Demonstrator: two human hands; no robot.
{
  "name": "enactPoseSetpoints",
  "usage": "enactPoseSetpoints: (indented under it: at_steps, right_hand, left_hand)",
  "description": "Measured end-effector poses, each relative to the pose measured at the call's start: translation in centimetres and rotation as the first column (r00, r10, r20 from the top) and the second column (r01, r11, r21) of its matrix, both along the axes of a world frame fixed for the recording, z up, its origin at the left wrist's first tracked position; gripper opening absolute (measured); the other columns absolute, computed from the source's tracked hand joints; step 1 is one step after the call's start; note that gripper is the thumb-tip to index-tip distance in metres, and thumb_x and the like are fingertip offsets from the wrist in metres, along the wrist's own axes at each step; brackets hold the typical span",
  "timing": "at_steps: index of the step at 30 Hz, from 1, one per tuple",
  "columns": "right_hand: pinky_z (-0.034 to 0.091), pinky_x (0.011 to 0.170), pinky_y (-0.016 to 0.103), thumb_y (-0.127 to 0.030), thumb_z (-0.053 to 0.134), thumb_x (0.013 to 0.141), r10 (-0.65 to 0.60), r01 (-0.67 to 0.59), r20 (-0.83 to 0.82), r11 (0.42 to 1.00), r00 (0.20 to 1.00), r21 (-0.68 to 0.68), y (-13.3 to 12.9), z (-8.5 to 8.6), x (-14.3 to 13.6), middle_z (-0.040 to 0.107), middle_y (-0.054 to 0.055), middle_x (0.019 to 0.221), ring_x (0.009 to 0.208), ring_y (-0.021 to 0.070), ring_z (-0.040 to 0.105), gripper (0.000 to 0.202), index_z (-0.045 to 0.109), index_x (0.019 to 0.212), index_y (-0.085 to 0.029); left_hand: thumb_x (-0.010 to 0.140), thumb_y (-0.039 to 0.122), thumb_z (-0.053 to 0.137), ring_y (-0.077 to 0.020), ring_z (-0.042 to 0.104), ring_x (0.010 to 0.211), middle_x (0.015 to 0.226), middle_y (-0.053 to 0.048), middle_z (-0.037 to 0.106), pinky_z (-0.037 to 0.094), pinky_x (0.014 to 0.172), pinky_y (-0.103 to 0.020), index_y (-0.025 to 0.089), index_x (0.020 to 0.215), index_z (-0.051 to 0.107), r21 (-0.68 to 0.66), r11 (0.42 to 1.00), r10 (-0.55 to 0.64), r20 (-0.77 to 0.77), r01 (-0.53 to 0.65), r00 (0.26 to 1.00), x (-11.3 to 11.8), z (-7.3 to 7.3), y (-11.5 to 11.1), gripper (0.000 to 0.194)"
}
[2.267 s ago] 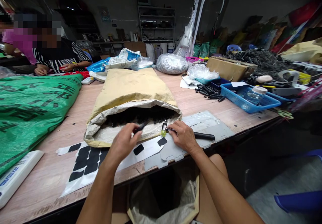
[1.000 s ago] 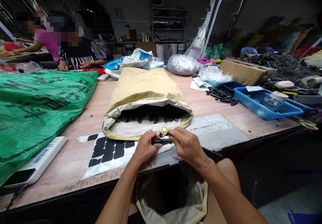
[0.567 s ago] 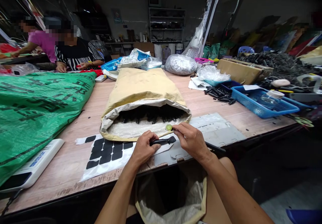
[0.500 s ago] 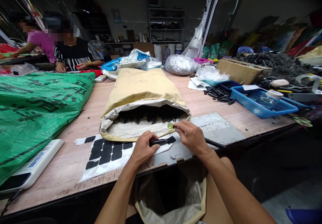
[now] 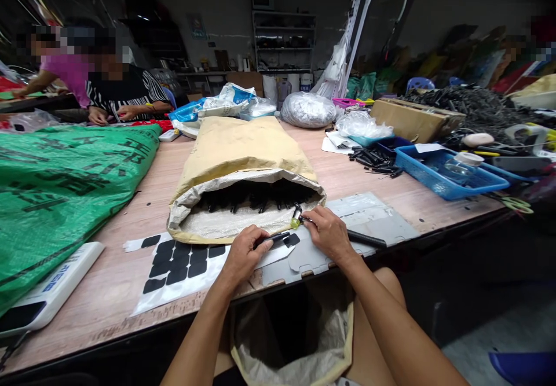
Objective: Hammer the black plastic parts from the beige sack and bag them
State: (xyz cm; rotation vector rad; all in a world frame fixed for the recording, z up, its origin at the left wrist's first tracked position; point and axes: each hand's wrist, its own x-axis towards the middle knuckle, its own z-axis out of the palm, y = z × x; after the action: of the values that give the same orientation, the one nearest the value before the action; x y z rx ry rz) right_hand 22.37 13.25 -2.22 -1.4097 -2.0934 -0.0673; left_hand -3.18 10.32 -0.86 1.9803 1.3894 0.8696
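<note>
My left hand is closed on a slim black piece, held over the right end of a white sheet of rounded black stickers. My right hand pinches a thin dark tool, with a small yellow-green end showing at the fingertips and a pale loop just above it. A thick black handle sticks out on the other side of this hand; whether it joins the tool is hidden. Beyond both hands, a tan sack lies with its mouth towards me, several black parts inside.
A grey board lies beneath my right hand. To the left are a green sack and a white scale. Blue trays and black parts lie to the right. Another open sack stands at my lap. Two people sit far left.
The yellow-green end in my right hand has turned, and the pale loop now shows. The black piece in my left hand has tilted, and the black handle at the right has swung up slightly.
</note>
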Motion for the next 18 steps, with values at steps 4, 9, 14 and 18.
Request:
enactPoseSetpoints:
  at_steps: [4,9,14,18]
  right_hand:
    - [0.046,0.085,0.031,-0.02,0.06,0.094,-0.006,0.006,0.007,1.0,1.0,-0.01,0.0,0.0,0.0,0.065,0.005,0.098,0.096,0.0214,0.058,0.018,0.069,0.108,-0.025]
    - [0.045,0.085,0.032,-0.02,0.058,0.094,-0.006,0.006,0.011,1.0,1.0,-0.01,0.0,0.0,-0.1,0.065,0.005,0.099,0.096,0.022,0.057,0.018,0.069,0.107,-0.024]
    - [0.045,0.085,0.032,-0.02,0.058,0.094,-0.007,0.007,0.003,1.0,1.0,-0.008,0.0,0.0,0.0,0.065,0.005,0.098,0.096,0.0222,0.057,0.018,0.069,0.108,-0.025]
    - [0.046,0.085,0.032,-0.021,0.059,0.094,-0.009,0.009,-0.003,1.0,1.0,-0.015,0.0,-0.1,0.0,0.065,0.005,0.098,0.096,0.0221,0.057,0.018,0.069,0.108,-0.025]
  left_hand:
    - [0.096,0.04,0.051,-0.0221,0.06,0.088,0.089,-0.004,0.066,0.044,0.081,-0.033,0.021,0.088,0.068,-0.019,1.0,-0.004,0.044,0.004,0.999,0.4,1.9,-1.7,0.027]
    - [0.098,0.047,0.052,-0.0168,0.06,0.072,0.078,0.001,0.067,0.043,0.067,-0.026,0.024,0.101,0.07,-0.34,0.873,-0.291,0.213,0.35,0.933,1.9,4.3,-7.8,0.029]
    - [0.09,0.04,0.059,-0.0206,0.064,0.078,0.08,0.0,0.072,0.044,0.07,-0.028,0.027,0.097,0.072,-0.525,0.808,-0.348,-0.057,0.269,0.936,3.5,-2.4,-10.8,0.02]
    - [0.093,0.042,0.051,-0.0287,0.067,0.108,0.117,-0.009,0.073,0.047,0.093,-0.037,0.027,0.124,0.065,-0.66,0.751,-0.198,-0.233,-0.005,0.952,4.2,-11.1,-10.7,0.038]
